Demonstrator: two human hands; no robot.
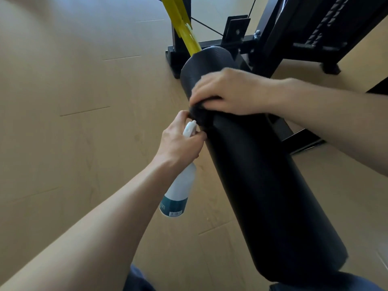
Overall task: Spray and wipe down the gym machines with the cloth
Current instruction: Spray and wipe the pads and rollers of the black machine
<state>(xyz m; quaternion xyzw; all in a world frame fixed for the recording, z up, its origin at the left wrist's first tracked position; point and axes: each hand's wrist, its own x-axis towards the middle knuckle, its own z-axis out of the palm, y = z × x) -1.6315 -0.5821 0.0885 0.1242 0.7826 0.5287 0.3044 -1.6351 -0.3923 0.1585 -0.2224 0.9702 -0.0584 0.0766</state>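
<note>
A long black foam roller pad (262, 185) of a gym machine runs from the lower right up to the middle. My right hand (228, 92) lies over its upper part and holds a dark cloth (199, 114) against the pad. My left hand (180, 141) grips the neck of a white spray bottle (178, 192) with a teal label, just left of the pad, its white nozzle (190, 127) close to the cloth. The bottle hangs down from my hand.
The machine's black steel frame (273, 38) and base stand behind the pad, with a yellow lever (184, 32) rising at the top and thin cables crossing. Light wooden floor (73, 101) spreads to the left. My dark-clothed knees show at the bottom edge.
</note>
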